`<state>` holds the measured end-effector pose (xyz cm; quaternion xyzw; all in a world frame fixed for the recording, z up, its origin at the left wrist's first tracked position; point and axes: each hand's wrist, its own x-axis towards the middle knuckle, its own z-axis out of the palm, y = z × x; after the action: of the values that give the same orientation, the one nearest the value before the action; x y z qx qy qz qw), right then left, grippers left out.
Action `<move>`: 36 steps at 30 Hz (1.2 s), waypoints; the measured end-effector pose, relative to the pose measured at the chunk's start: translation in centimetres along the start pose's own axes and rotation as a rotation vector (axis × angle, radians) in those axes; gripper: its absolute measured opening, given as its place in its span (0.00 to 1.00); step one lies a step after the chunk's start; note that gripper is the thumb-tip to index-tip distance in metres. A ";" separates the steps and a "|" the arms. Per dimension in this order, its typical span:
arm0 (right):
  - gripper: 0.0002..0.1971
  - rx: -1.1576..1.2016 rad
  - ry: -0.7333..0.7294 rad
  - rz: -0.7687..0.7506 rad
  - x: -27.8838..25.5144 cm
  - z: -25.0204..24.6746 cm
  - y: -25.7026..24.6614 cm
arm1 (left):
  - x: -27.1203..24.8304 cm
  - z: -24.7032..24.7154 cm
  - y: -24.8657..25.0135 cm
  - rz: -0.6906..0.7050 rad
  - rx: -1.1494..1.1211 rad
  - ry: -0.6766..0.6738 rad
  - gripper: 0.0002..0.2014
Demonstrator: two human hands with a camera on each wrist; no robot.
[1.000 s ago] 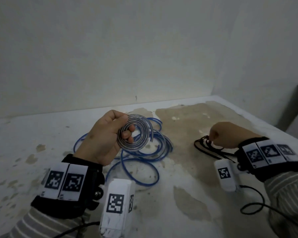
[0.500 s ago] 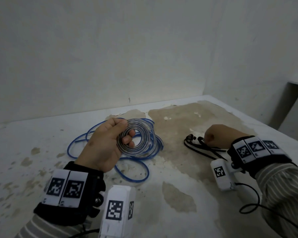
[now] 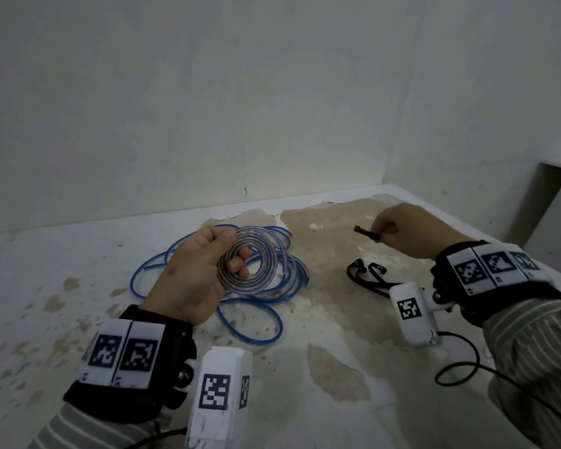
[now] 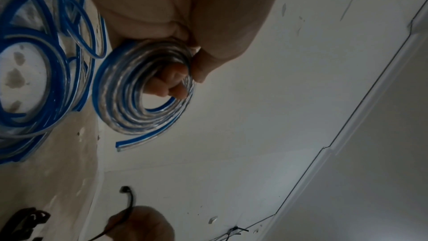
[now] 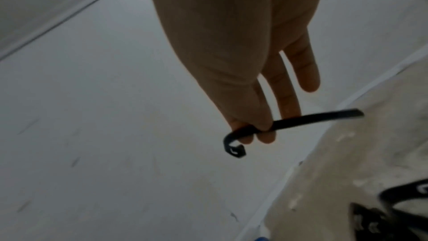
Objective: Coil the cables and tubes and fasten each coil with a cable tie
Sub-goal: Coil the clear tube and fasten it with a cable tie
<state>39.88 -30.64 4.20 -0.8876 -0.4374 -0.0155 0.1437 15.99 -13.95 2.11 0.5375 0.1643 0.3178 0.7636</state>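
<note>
The left hand (image 3: 191,273) holds a small coil of clear tube (image 3: 250,262) above the desk (image 3: 337,367). The thumb presses on the top of the coil and the fingers (image 3: 237,267) pass through its middle, so the hand is curled around one side of the ring. In the left wrist view the coil (image 4: 129,98) shows a blue stripe along the tube, and its free end sticks out below the ring.

Under this hand, on the desk, lies the loose blue tube (image 3: 250,322) in wide, untidy loops. It is not tied.

The right hand (image 3: 408,231) is raised over the desk, to the right of the coil and apart from it. It pinches one black cable tie (image 3: 366,233) between the thumb and the first fingers. In the right wrist view the tie (image 5: 301,122) crosses the fingertips, with its head curled at the left end and the other fingers almost straight.

A small pile of other black cable ties (image 3: 366,273) lies on the desk below the right hand, on the brown, worn part of the surface.
</note>
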 end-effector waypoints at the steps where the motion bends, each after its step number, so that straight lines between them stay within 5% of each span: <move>1: 0.08 0.068 0.046 -0.029 0.0 -0.2 -0.7 | 0.0 -0.1 0.0 0.008 0.006 0.013 0.11; 7: 0.10 0.878 0.218 -0.320 -2.3 -2.3 -8.2 | 0.1 -0.4 0.3 0.014 0.029 0.072 0.11; 10: 0.14 1.086 0.207 -0.462 -3.4 -2.9 -11.7 | 0.0 -0.4 0.6 0.027 0.023 0.088 0.11; 13: 0.13 1.006 0.168 -0.498 -3.3 -1.9 -14.0 | 0.0 -0.5 1.0 0.047 -0.020 0.102 0.10; 18: 0.09 0.559 0.326 -0.553 -2.6 1.0 -15.7 | -0.3 -0.9 1.8 0.073 -0.065 0.071 0.10; 28: 0.08 0.384 0.438 -0.678 -1.5 2.4 -17.6 | -0.7 -1.5 3.0 0.108 -0.099 0.031 0.10; 36: 0.08 0.542 0.518 -0.612 -1.7 3.6 -18.2 | -0.9 -1.6 3.3 0.128 0.039 0.040 0.09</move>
<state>24.25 -20.45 4.88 -0.6156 -0.6167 -0.1631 0.4627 13.33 -12.66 4.47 0.5552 0.1511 0.3734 0.7277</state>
